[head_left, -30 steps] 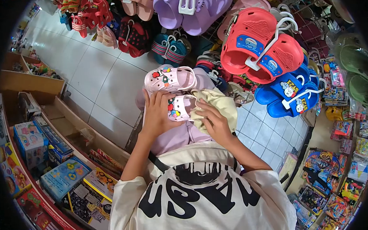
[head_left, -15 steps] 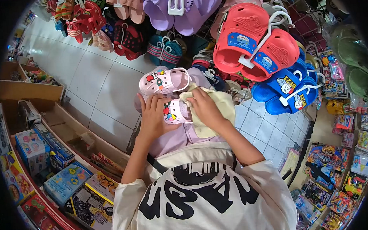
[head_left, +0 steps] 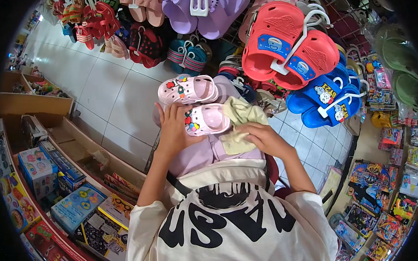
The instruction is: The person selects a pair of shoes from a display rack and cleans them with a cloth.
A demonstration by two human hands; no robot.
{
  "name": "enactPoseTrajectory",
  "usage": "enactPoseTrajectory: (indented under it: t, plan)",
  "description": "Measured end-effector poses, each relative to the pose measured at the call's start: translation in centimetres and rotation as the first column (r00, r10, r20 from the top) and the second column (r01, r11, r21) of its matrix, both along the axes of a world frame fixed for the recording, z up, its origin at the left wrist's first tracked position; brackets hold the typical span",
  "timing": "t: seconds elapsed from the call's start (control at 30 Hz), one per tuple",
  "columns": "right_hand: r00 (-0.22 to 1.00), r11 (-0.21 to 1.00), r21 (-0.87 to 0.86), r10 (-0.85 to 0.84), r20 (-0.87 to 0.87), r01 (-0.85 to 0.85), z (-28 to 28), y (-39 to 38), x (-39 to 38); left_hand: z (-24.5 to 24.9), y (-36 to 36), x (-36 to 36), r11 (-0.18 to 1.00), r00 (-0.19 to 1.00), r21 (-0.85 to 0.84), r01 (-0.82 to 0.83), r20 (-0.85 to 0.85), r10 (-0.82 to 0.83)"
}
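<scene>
A pair of light pink clogs with colourful charms rests on my lap: the farther clog (head_left: 186,90) lies just beyond the nearer clog (head_left: 210,118). My left hand (head_left: 175,131) is closed around the toe end of the nearer one. At the clogs' right, a pale yellow cloth (head_left: 244,111) is draped over my light purple trousers (head_left: 190,160). The fingers of my right hand (head_left: 267,139) are closed on its near right edge, apart from the clogs.
Red clogs (head_left: 274,36) and blue slides (head_left: 328,99) hang at the right front. Purple slippers (head_left: 208,14) and other footwear hang ahead. A shelf of boxed toys (head_left: 77,206) stands at the left, with packaged toys (head_left: 369,179) at the right.
My right hand has moved right and toward me, away from the nearer clog's heel. The cloth has come off that clog, leaving its opening and strap visible. My left hand stays in place.
</scene>
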State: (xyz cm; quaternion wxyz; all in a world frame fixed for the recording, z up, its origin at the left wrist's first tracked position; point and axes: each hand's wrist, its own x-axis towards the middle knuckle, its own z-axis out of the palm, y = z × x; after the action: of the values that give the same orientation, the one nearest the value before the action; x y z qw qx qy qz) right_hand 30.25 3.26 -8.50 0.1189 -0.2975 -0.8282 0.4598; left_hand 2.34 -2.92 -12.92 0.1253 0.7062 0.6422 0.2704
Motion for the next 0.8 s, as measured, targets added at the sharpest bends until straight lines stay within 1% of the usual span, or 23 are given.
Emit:
enactPoseTrajectory:
  t: [0.1,0.13,0.2,0.23,0.27,0.37,0.4,0.47,0.5,0.57,0.6,0.7,0.8]
  plan:
    - [0.989,0.990,-0.071,-0.117,0.095,0.124,0.7,0.2,2.2,-0.4,-0.1,-0.5,1.000,1.000,0.000,0.000,-0.006,0.000]
    - [0.950,0.944,-0.135,-0.284,0.130,0.300,1.7,0.1,2.0,-0.5,-0.2,-0.4,1.000,1.000,0.004,0.001,-0.005,-0.001]
    - [0.913,0.913,0.074,-0.404,0.048,0.400,1.2,0.4,1.6,-0.4,-0.3,-0.2,1.000,1.000,0.013,0.003,-0.006,-0.003]
    - [0.889,0.876,0.172,-0.457,-0.005,0.451,0.8,0.7,1.3,-0.4,-0.4,-0.2,1.000,1.000,0.018,0.002,-0.013,-0.002]
    - [0.883,0.845,0.268,-0.467,-0.049,0.462,0.2,0.9,0.6,-0.4,-0.4,-0.1,1.000,1.000,0.024,0.001,-0.020,-0.001]
    - [0.913,0.786,0.492,-0.405,-0.048,0.375,-2.0,1.2,-1.1,-0.5,-0.4,-0.2,1.000,1.000,-0.002,-0.001,-0.020,0.001]
    - [0.931,0.819,0.461,-0.363,-0.042,0.340,-2.5,1.0,-1.9,-0.6,-0.5,-0.3,1.000,1.000,-0.017,-0.005,-0.017,0.005]
    - [0.961,0.880,0.395,-0.276,-0.032,0.266,-3.2,0.2,-3.5,-0.7,-0.6,-0.2,1.000,0.998,0.009,-0.006,-0.058,0.007]
    - [0.960,0.878,0.392,-0.273,-0.063,0.276,-3.1,0.1,-3.7,-0.8,-0.6,-0.2,1.000,0.997,0.023,-0.008,-0.077,0.010]
    - [0.957,0.879,0.379,-0.262,-0.122,0.289,-2.7,-0.3,-4.0,-0.5,-0.7,-0.3,1.000,0.999,0.008,-0.025,-0.032,0.025]
    - [0.961,0.889,0.365,-0.249,-0.118,0.276,-2.4,-0.2,-3.9,-0.3,-0.7,-0.3,1.000,0.999,-0.002,-0.030,-0.009,0.030]
    - [0.983,0.917,0.355,-0.168,-0.070,0.182,-0.9,0.0,-4.1,0.3,-0.7,0.0,1.000,0.997,0.002,0.015,-0.070,-0.015]
    - [0.984,0.952,0.278,-0.091,-0.152,0.130,1.4,-0.7,-6.0,0.2,-0.4,0.6,0.999,0.994,0.013,0.038,-0.105,-0.037]
